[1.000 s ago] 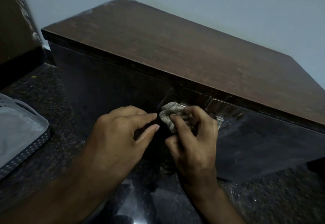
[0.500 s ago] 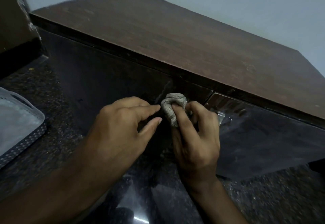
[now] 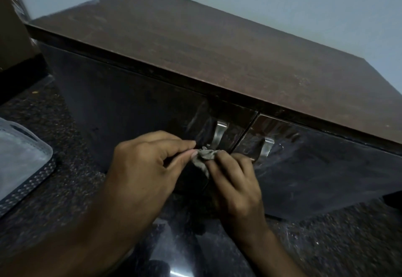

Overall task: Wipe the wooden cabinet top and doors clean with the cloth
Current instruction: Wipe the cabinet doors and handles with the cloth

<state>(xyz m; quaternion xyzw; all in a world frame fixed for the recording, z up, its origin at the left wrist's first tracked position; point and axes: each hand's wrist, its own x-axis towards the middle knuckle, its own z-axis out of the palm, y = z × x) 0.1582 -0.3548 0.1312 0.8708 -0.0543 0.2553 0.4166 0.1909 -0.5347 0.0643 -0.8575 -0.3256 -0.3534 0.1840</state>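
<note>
I see the bunched cloth (image 3: pixel 203 157), long axis vertical at frame centre, pinched by curled right hand (image 3: pixel 236 186) fingers and left hand (image 3: pixel 144 168) fingertips.

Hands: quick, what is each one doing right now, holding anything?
Left hand: fingertips pinching one end of the cloth.
Right hand: closed on the cloth, in front of the cabinet door.

one cabinet (image 3: pixel 217 43), two doors (image 3: pixel 130 107), two handles (image 3: pixel 220 133), one cloth (image 3: pixel 204 157), two hands (image 3: pixel 143 168)

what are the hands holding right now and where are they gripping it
A small bunched cloth: the right hand pinches its right side, the left hand fingertips its left edge.
</note>
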